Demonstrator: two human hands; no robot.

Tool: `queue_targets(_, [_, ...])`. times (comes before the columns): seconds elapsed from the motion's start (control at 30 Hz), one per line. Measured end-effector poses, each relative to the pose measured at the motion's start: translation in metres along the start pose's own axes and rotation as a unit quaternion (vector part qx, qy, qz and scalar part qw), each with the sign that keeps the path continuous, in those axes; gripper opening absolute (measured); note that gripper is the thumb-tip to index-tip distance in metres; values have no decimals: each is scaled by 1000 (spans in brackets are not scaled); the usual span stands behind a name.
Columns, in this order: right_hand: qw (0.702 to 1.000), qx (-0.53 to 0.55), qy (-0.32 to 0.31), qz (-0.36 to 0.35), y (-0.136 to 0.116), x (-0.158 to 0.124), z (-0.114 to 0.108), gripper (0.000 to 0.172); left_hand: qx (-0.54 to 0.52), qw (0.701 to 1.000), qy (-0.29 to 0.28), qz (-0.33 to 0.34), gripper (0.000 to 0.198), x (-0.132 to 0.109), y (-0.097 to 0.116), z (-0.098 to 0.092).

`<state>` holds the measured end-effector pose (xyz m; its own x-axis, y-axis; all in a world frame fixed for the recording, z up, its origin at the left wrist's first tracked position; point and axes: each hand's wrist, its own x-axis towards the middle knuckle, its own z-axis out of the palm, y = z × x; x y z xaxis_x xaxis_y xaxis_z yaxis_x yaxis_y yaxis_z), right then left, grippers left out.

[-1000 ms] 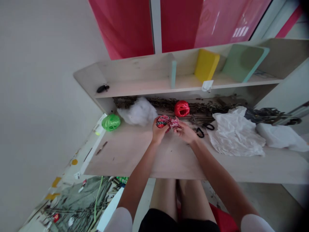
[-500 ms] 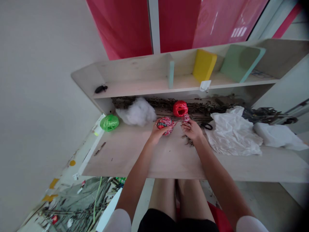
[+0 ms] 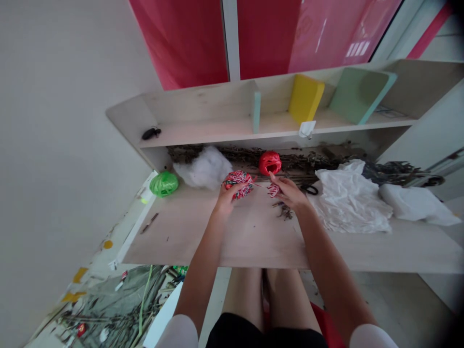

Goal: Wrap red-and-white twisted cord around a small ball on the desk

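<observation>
My left hand [image 3: 227,197] is closed round a large ball of red, white and green twine [image 3: 239,183], held above the desk. In my right hand [image 3: 286,190] is a smaller bundle of red-and-white twine [image 3: 273,190], gripped by the fingers. A thin strand spans the gap between the ball and the bundle. Just behind my right hand sits a roll of shiny red plastic cord [image 3: 270,163]. Dry twig bits [image 3: 283,210] lie on the desk under my right wrist.
White fluffy stuffing [image 3: 206,169] and a green cord roll [image 3: 164,184] are at the left. Black-handled scissors [image 3: 310,189] and crumpled white sheeting [image 3: 353,198] lie at the right. Dried stems [image 3: 300,162] run along the back under the shelf [image 3: 203,129]. A thin tool [image 3: 149,223] rests near the left edge.
My left hand has shifted left with the twine ball and turned it. The smaller bundle has come down and slightly left in my right hand, so the strand between them is longer.
</observation>
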<state>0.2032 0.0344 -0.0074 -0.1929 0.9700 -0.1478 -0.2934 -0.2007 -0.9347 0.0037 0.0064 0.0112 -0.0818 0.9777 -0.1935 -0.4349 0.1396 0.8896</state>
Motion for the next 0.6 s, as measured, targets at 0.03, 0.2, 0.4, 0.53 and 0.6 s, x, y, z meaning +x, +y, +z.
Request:
queue_targets(0.03, [999,-1,28,-16,1,0,0,39,-5,1000,3,3,41,1,1,-2])
queue_targets(0.2, [989,96,80,-74,-4,0,1,47,-1,1000,-24,1,44,-2,3,-4])
queue_targets(0.4, [993,110,-19,-32,-6,-2,1,40,-3,1000,-13,8,47,-2,-1,0])
queue_targets(0.53, [999,-30,17,1,1,-4,6,40,-22,1000,3,17,41,1,3,-2])
queue_targets(0.6, [992,-121,27,-3,3,-6,9,40,-29,999,8,17,39,2,3,-2])
